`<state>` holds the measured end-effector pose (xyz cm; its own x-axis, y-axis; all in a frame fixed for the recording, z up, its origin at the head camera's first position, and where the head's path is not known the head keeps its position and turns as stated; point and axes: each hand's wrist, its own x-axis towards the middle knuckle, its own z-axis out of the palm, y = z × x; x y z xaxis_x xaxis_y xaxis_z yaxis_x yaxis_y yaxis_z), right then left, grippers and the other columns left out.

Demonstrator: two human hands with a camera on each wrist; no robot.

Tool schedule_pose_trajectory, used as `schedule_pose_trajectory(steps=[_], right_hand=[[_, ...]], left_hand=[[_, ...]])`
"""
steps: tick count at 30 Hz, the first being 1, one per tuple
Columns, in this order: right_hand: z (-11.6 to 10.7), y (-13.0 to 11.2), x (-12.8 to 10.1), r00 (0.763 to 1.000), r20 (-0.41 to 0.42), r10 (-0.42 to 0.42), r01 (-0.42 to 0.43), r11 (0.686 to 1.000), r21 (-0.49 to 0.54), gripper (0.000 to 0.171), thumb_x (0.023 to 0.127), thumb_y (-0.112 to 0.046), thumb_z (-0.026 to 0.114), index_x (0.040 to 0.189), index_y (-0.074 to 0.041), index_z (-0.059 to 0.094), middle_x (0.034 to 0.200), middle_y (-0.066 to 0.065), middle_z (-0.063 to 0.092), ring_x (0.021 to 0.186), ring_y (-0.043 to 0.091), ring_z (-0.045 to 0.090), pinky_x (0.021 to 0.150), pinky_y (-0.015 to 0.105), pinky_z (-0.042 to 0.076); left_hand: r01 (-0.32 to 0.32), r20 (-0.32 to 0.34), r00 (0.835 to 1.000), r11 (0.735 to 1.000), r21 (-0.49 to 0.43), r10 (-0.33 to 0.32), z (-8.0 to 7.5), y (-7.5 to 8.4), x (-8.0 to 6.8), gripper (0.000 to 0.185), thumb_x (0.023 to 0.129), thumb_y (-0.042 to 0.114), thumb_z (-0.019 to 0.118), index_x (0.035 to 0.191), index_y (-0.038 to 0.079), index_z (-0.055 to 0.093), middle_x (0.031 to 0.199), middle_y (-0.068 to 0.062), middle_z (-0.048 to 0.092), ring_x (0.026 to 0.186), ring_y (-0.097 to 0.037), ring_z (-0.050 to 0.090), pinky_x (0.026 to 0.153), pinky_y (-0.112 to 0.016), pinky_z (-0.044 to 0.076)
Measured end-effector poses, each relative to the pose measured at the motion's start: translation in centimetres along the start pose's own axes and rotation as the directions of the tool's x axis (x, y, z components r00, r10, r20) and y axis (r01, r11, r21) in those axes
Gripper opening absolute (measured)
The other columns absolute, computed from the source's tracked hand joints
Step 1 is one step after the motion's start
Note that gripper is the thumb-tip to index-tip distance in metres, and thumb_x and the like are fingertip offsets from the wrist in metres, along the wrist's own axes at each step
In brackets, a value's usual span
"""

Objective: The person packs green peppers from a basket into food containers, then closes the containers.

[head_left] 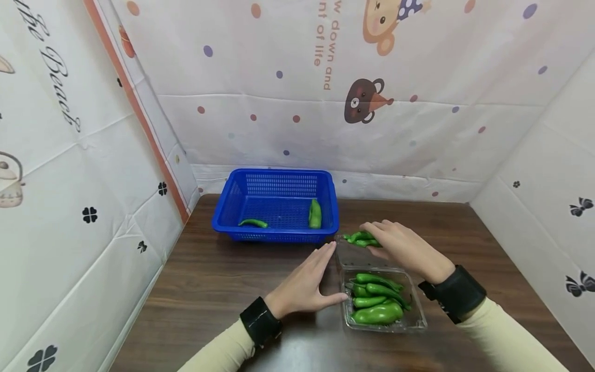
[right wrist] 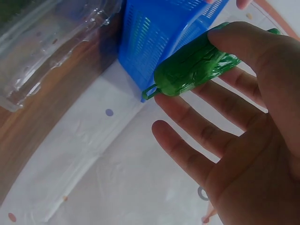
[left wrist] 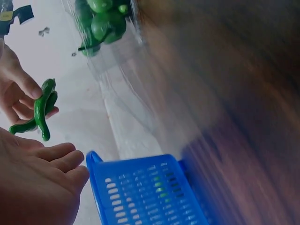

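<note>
My right hand (head_left: 404,250) pinches green chili peppers (head_left: 361,238) between thumb and fingers, above the raised-back lid of a clear plastic box (head_left: 420,315). In the left wrist view, curved slim peppers (left wrist: 43,110) hang from those fingers; the right wrist view shows a wrinkled green pepper (right wrist: 192,65) under the thumb. Several more green peppers (head_left: 378,312) lie in the box. My left hand (head_left: 304,284) is held beside the box's left side with fingers straight and thumb spread, holding nothing. Its palm (left wrist: 42,183) fills the lower left corner of the left wrist view.
A blue plastic basket (head_left: 223,219) stands at the back of the brown wooden table (head_left: 200,299), left of the box. Inside it lie a slim curved pepper (head_left: 253,222) and a thicker pepper (head_left: 315,214). Printed white cloth (head_left: 260,129) hangs behind and at both sides.
</note>
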<state>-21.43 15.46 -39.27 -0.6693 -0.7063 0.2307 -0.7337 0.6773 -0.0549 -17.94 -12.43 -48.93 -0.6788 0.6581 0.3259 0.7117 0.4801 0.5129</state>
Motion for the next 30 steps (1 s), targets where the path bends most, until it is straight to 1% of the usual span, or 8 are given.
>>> schedule_pose_trajectory(steps=[6, 12, 16, 21, 24, 28, 30], right_hand=[[0.1, -0.5, -1.2, 1.000, -0.009, 0.004, -0.004, 1.000, -0.010, 0.048, 0.087, -0.015, 0.084, 0.129, -0.008, 0.061, 0.109, 0.004, 0.070, 0.087, 0.019, 0.066, 0.074, 0.037, 0.056], [0.3, -0.9, -2.6, 1.000, -0.011, 0.018, -0.018, 1.000, -0.003, 0.049, 0.088, -0.015, 0.083, 0.130, -0.009, 0.061, 0.105, 0.001, 0.069, 0.082, 0.015, 0.064, 0.071, 0.035, 0.055], [0.5, -1.3, -3.4, 1.000, -0.026, 0.017, -0.017, 1.000, -0.009, 0.051, 0.086, -0.015, 0.084, 0.131, -0.009, 0.061, 0.103, 0.001, 0.069, 0.078, 0.014, 0.062, 0.068, 0.034, 0.054], [0.9, -1.7, -4.3, 0.999, -0.044, 0.004, -0.004, 1.000, -0.009, 0.053, 0.085, -0.015, 0.085, 0.132, -0.008, 0.060, 0.110, 0.004, 0.070, 0.085, 0.018, 0.066, 0.071, 0.037, 0.056], [0.9, -2.0, -4.8, 0.999, -0.049, 0.016, -0.016, 1.000, -0.001, 0.053, 0.086, -0.016, 0.084, 0.133, -0.009, 0.061, 0.111, 0.003, 0.070, 0.086, 0.017, 0.066, 0.072, 0.038, 0.056], [1.1, -2.3, -5.4, 0.999, -0.039, 0.038, -0.038, 0.999, 0.000, 0.051, 0.086, -0.017, 0.084, 0.132, -0.011, 0.062, 0.108, 0.000, 0.069, 0.083, 0.015, 0.064, 0.070, 0.037, 0.055], [1.2, -2.5, -5.7, 0.998, -0.031, 0.047, -0.047, 0.999, 0.002, 0.051, 0.085, -0.016, 0.085, 0.131, -0.011, 0.062, 0.108, 0.000, 0.070, 0.084, 0.015, 0.065, 0.070, 0.037, 0.055]], left_hand=[[0.005, 0.034, 0.999, 0.999, -0.038, -0.004, 0.7, 0.6, 0.0, 0.111, 0.092, 0.064, 0.066, 0.165, 0.013, -0.001, 0.171, -0.006, 0.013, 0.155, -0.024, 0.023, 0.123, -0.045, 0.025], [-0.015, 0.039, 0.999, 0.999, -0.051, 0.017, 1.2, 0.8, 0.0, 0.112, 0.093, 0.063, 0.065, 0.165, 0.013, -0.003, 0.172, -0.005, 0.009, 0.154, -0.022, 0.023, 0.123, -0.045, 0.026], [0.000, 0.053, 0.999, 0.997, -0.073, 0.004, 1.4, 0.9, 0.0, 0.113, 0.092, 0.064, 0.066, 0.165, 0.016, -0.006, 0.172, -0.003, 0.008, 0.154, -0.023, 0.023, 0.123, -0.044, 0.025], [0.018, 0.073, 0.997, 0.997, -0.070, -0.013, 1.6, 1.0, -0.2, 0.113, 0.091, 0.065, 0.066, 0.165, 0.018, -0.007, 0.172, -0.003, 0.009, 0.153, -0.029, 0.026, 0.121, -0.044, 0.029], [0.018, 0.085, 0.996, 0.998, -0.061, -0.013, 1.7, 1.0, -0.2, 0.114, 0.091, 0.066, 0.066, 0.165, 0.019, -0.007, 0.172, -0.003, 0.010, 0.153, -0.032, 0.027, 0.121, -0.045, 0.031], [0.006, 0.103, 0.995, 0.999, -0.051, -0.001, 1.9, 1.0, -0.3, 0.115, 0.090, 0.066, 0.067, 0.165, 0.019, -0.008, 0.172, -0.003, 0.010, 0.153, -0.030, 0.027, 0.121, -0.043, 0.030], [-0.007, 0.113, 0.994, 0.999, -0.044, 0.012, 1.9, 1.0, -0.3, 0.117, 0.090, 0.065, 0.068, 0.165, 0.018, -0.008, 0.172, -0.004, 0.010, 0.153, -0.031, 0.027, 0.122, -0.042, 0.028]])
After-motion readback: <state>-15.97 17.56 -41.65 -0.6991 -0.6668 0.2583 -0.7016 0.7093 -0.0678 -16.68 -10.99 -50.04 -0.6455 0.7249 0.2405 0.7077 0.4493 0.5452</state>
